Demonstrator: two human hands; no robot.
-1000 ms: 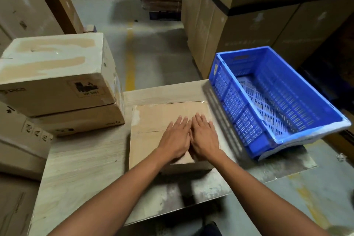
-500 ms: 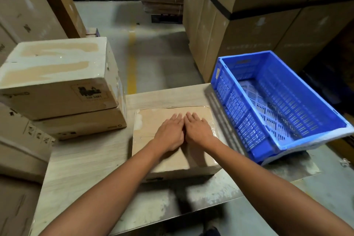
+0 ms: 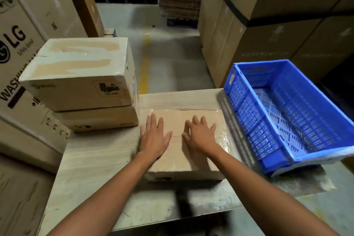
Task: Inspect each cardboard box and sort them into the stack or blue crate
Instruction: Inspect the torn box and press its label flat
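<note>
A flat cardboard box lies in the middle of the work table, its taped top facing up. My left hand rests palm down on the box's left part, fingers spread. My right hand lies flat on its right part, also spread. A gap of bare cardboard shows between the hands. To the left stands a stack of two cardboard boxes, the upper one bigger with a whitish top. On the right sits the blue crate, with nothing inside it.
Large appliance cartons crowd the left side of the table. Tall strapped cartons rise behind the crate. A concrete aisle with a yellow line runs ahead. The table's front edge is worn and pale.
My hands, side by side and touching on the box top earlier, have slid apart toward its left and right sides. The view has tilted up slightly.
</note>
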